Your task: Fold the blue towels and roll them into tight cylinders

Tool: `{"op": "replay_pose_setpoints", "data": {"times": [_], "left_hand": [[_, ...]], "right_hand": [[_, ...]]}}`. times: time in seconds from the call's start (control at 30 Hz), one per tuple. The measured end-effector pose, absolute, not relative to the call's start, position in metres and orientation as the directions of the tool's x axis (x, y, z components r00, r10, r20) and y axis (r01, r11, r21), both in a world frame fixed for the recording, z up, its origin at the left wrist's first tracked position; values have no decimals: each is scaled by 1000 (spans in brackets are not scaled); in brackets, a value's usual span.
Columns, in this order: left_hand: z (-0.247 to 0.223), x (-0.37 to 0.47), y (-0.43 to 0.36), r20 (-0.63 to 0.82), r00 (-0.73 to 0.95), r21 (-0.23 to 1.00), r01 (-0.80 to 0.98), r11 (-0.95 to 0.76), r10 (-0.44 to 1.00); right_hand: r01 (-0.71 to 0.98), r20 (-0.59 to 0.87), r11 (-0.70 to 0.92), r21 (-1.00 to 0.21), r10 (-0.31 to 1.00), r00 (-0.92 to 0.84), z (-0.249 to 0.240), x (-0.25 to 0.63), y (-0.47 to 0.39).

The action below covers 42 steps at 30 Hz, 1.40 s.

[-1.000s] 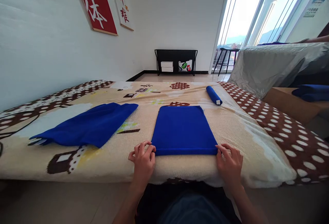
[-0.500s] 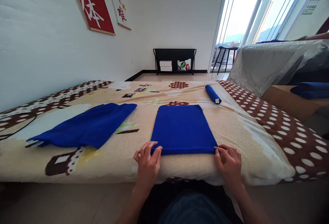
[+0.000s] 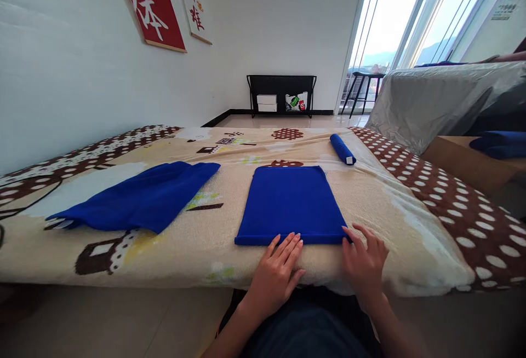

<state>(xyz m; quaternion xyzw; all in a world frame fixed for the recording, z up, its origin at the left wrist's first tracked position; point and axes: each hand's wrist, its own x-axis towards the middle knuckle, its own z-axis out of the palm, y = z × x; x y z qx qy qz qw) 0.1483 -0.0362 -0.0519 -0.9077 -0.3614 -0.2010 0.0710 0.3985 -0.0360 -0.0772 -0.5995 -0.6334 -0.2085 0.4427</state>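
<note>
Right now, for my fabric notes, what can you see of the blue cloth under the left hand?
The cloth is plain deep blue, soft-looking, nearly smooth and four-sided. It lies flat on the blanket, its near edge a narrow raised band that looks folded or rolled. The left hand rests its fingers near the band's middle; the right hand's fingers touch its right end.

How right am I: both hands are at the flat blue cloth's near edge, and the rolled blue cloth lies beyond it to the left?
The side is wrong: the head view shows the rolled blue cloth beyond the flat blue cloth to the right, not the left. The rest is right: the left hand and the right hand are at the flat cloth's near edge.
</note>
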Motion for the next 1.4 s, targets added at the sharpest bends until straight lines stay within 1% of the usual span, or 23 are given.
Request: {"op": "replay_pose_setpoints", "data": {"times": [0.03,0.07,0.13,0.17,0.2,0.27,0.33,0.43,0.6,0.8,0.9,1.03,1.23,1.4], "left_hand": [[-52,148,-36,411,659,16,686,-727,630],[-53,148,-36,410,657,19,687,-726,632],[-56,149,-35,415,655,34,683,-730,632],[-57,149,-35,421,653,47,678,-734,630],[-58,150,-35,426,651,62,672,-738,628],[-59,151,-34,429,653,82,660,-747,625],[-58,149,-33,417,662,89,652,-753,623],[-52,136,-29,414,656,96,658,-747,631],[-48,79,-22,513,538,125,724,-678,669],[-60,25,-25,560,482,99,768,-632,674],[-61,22,-24,598,434,110,789,-605,674],[-58,25,-21,630,341,116,847,-518,698],[-60,27,-20,602,234,160,901,-403,763],[-61,26,-17,615,195,186,906,-380,764]], "right_hand": [[934,809,265,-238,587,39,-72,391,-39],[910,793,362,-199,606,-68,-67,384,-42],[818,710,563,-123,625,-324,-58,366,-46],[767,653,634,-99,623,-431,-55,357,-48],[731,598,677,-88,623,-504,-52,348,-49],[713,517,695,-98,647,-560,-51,336,-48],[733,482,671,-112,682,-551,-55,332,-47],[768,485,633,-101,705,-517,-62,343,-44],[818,534,567,-95,722,-439,-73,386,-45],[855,556,508,-106,743,-372,-88,433,-48],[862,565,489,-137,753,-337,-93,446,-47],[873,579,453,-183,767,-276,-92,453,-43],[869,553,402,-289,811,-191,-89,460,-33],[841,516,381,-385,844,-146,-88,466,-25]]}}
